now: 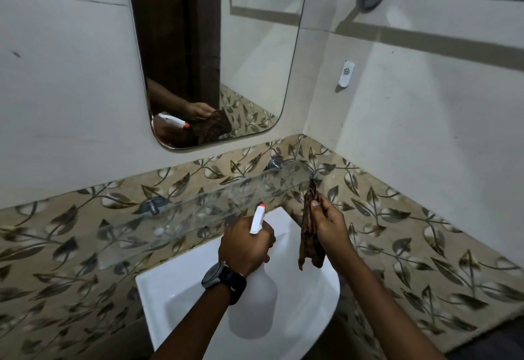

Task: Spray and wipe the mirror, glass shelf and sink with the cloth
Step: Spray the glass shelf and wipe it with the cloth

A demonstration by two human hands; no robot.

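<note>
- Sink [158, 297]: white, lowest and closest.
- Shelf [198, 212]: clear glass, on the wall just above the sink's rear edge.
- Mirror [249, 61]: on the wall, higher above the sink.
- Left hand [245, 246]: over the sink, grips the bottle [253, 305] at its neck, nozzle up.
- Right hand [329, 226]: above the sink's right rim, pinches the hanging brown cloth [309, 234].

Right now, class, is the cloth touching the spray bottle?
Apart. The head view shows white sink between the cloth in the right hand and the spray bottle in the left hand.
</note>
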